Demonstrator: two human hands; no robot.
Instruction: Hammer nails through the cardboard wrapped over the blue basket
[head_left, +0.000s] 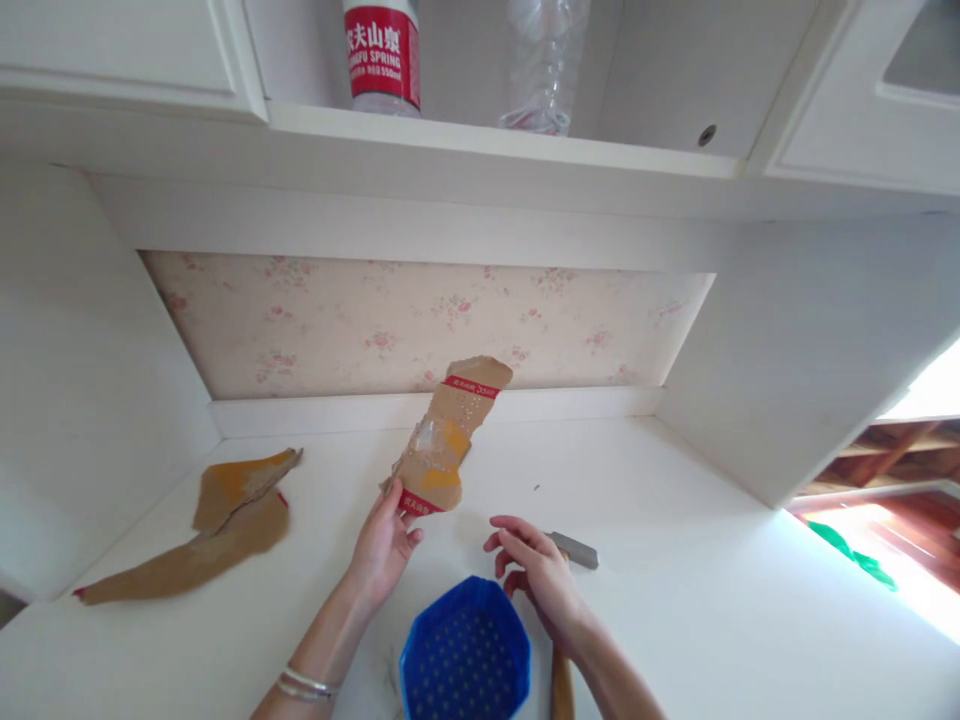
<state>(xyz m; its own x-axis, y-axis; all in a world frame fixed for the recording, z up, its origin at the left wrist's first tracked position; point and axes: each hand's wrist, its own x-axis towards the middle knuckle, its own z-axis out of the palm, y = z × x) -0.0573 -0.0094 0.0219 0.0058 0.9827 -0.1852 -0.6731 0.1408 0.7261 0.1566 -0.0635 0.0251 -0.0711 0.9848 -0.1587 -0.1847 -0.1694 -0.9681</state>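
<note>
My left hand (382,545) is closed on the lower end of a torn cardboard strip (454,405), thumb and fingers at its edge. The strip is brown with red printed bands, yellow patches, clear tape and many small holes; it is raised at a slant above the white counter. My right hand (538,572) is open, its fingers loosely bent and apart, holding nothing. Beneath it lies what looks like a hammer, with a grey head (576,550) and a wooden handle (561,685); the hand hides its middle. A blue octagonal container (466,650) with a dotted bottom stands between my forearms.
Torn cardboard pieces (217,530) lie on the counter (660,620) at the left. Above, a shelf (465,140) holds a red-labelled bottle (382,55) and a clear bottle (541,70). White side panels and a flowered back wall (420,325) enclose the counter.
</note>
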